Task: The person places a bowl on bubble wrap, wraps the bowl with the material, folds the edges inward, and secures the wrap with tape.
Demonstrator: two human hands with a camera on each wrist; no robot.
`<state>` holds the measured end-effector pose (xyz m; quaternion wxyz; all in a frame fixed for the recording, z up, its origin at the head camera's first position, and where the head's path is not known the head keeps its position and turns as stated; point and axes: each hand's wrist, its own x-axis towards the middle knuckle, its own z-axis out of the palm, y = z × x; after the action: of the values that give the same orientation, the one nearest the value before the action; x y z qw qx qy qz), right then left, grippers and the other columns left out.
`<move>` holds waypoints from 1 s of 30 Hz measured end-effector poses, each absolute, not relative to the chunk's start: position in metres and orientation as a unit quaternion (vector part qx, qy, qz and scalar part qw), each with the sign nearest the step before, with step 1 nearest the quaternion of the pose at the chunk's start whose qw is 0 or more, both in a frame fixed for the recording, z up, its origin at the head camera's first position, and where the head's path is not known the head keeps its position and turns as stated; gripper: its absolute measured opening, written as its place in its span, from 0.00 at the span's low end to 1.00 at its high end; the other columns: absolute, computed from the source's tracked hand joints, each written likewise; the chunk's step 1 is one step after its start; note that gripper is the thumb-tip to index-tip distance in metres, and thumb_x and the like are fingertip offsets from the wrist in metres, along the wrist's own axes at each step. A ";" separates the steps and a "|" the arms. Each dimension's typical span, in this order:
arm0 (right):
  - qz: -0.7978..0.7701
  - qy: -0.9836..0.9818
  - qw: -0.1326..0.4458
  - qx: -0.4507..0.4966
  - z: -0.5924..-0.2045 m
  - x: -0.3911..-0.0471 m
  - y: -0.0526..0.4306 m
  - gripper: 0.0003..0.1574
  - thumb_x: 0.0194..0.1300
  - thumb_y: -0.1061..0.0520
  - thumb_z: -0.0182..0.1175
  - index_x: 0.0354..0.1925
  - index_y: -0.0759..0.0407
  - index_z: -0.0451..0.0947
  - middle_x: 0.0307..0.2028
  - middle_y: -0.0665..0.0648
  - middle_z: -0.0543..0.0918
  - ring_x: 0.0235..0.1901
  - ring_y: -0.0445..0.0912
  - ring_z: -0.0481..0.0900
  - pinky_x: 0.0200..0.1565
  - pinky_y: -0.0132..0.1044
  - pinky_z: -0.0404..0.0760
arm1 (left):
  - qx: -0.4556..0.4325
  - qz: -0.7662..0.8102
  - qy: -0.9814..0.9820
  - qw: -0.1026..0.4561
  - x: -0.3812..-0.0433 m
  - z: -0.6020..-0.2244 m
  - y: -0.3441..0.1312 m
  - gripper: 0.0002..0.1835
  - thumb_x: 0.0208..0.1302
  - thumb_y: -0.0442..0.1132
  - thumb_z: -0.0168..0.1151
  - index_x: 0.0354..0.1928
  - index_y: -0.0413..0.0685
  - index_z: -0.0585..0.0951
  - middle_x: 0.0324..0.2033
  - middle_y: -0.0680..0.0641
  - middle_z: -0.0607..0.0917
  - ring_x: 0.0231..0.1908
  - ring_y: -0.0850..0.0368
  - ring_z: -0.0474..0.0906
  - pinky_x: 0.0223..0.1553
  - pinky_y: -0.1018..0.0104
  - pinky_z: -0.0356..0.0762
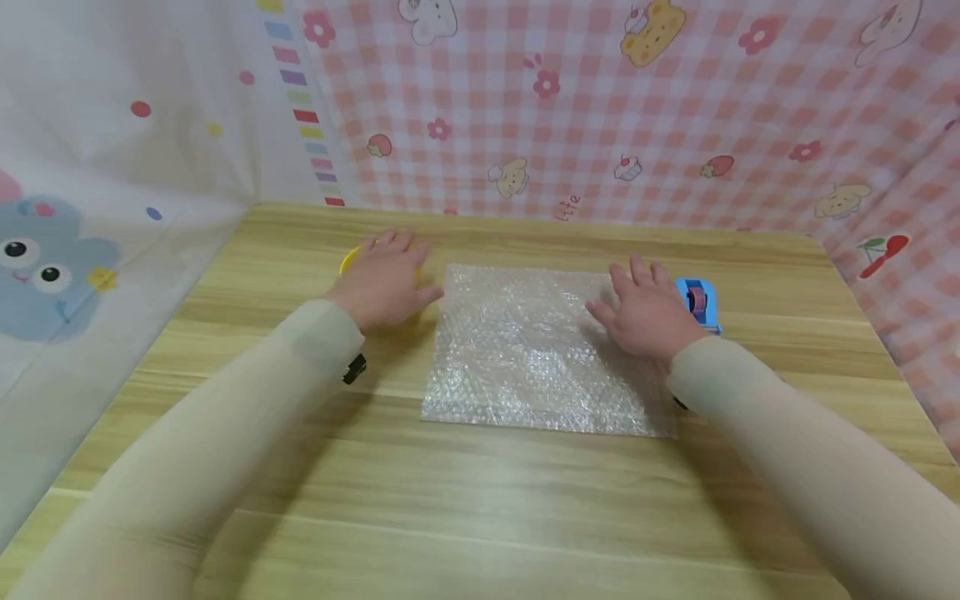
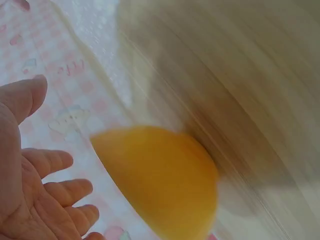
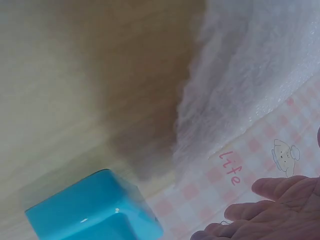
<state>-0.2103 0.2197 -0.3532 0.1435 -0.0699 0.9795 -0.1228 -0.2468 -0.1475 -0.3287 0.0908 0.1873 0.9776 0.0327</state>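
Observation:
A sheet of clear bubble wrap [image 1: 525,358] lies flat in the middle of the table. My left hand [image 1: 386,279] is spread above a yellow bowl [image 2: 162,180] left of the sheet. In the head view that hand hides most of the bowl; in the left wrist view its fingers stand apart from it. My right hand [image 1: 647,310] hovers with spread fingers over the sheet's right part, holding nothing. Just beyond it stands a blue tape dispenser [image 1: 697,302] with a pinkish roll. The right wrist view shows the dispenser's blue side [image 3: 95,207] apart from the fingers.
The wood-grain table [image 1: 465,517] ends at a pink checked cloth [image 1: 487,108] hanging behind it. A white printed cloth [image 1: 172,142] hangs along the left side. A small black object [image 1: 355,368] shows beneath the left cuff.

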 end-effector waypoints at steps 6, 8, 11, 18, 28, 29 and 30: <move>-0.117 0.980 0.141 -0.074 -0.354 -0.205 0.226 0.57 0.81 0.27 0.39 0.85 0.63 0.39 0.83 0.74 0.32 0.81 0.74 0.28 0.78 0.72 0.36 | 0.192 0.024 0.977 0.086 -0.245 -0.332 -0.170 0.42 0.77 0.61 0.55 0.82 0.46 0.60 0.82 0.35 0.58 0.82 0.30 0.47 0.80 0.31 0.42; -0.113 0.981 0.137 -0.080 -0.354 -0.203 0.227 0.57 0.81 0.27 0.40 0.85 0.64 0.40 0.83 0.74 0.33 0.81 0.74 0.29 0.78 0.71 0.36 | 0.199 0.017 0.976 0.081 -0.245 -0.334 -0.176 0.40 0.76 0.60 0.56 0.81 0.45 0.64 0.81 0.35 0.60 0.81 0.28 0.50 0.80 0.30 0.44; -0.109 0.981 0.134 -0.090 -0.352 -0.199 0.228 0.56 0.82 0.29 0.41 0.84 0.66 0.41 0.83 0.75 0.35 0.81 0.74 0.30 0.79 0.70 0.35 | 0.214 0.005 0.974 0.069 -0.244 -0.337 -0.183 0.38 0.75 0.58 0.59 0.78 0.43 0.68 0.78 0.34 0.66 0.79 0.30 0.57 0.78 0.30 0.51; -0.108 0.980 0.135 -0.100 -0.353 -0.195 0.232 0.52 0.83 0.34 0.42 0.83 0.68 0.43 0.82 0.77 0.36 0.81 0.76 0.32 0.79 0.69 0.34 | 0.225 0.003 0.973 0.061 -0.241 -0.346 -0.195 0.32 0.75 0.52 0.63 0.72 0.39 0.76 0.70 0.36 0.79 0.72 0.37 0.72 0.76 0.38 0.64; -0.114 0.978 0.148 -0.091 -0.354 -0.193 0.237 0.48 0.85 0.39 0.40 0.84 0.68 0.41 0.82 0.77 0.35 0.81 0.76 0.30 0.79 0.69 0.34 | 0.224 0.014 0.972 0.072 -0.235 -0.350 -0.194 0.17 0.74 0.42 0.66 0.61 0.46 0.85 0.56 0.43 0.90 0.52 0.42 0.86 0.66 0.42 0.77; -0.114 0.978 0.150 -0.089 -0.354 -0.193 0.238 0.48 0.85 0.39 0.40 0.84 0.68 0.40 0.82 0.77 0.34 0.81 0.76 0.30 0.79 0.69 0.34 | 0.223 0.012 0.972 0.074 -0.235 -0.351 -0.193 0.16 0.75 0.42 0.65 0.60 0.46 0.86 0.55 0.43 0.90 0.51 0.43 0.86 0.66 0.42 0.78; -0.114 0.978 0.152 -0.088 -0.353 -0.193 0.238 0.48 0.85 0.39 0.39 0.84 0.67 0.40 0.82 0.76 0.34 0.81 0.76 0.29 0.79 0.69 0.34 | 0.222 0.010 0.972 0.075 -0.234 -0.351 -0.193 0.15 0.75 0.41 0.65 0.59 0.46 0.86 0.54 0.42 0.90 0.49 0.43 0.86 0.65 0.42 0.79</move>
<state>-0.1927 0.2383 -0.3534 0.1517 -0.0877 0.9779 -0.1142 -0.2344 -0.1927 -0.3512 0.0750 0.2219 0.9721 0.0096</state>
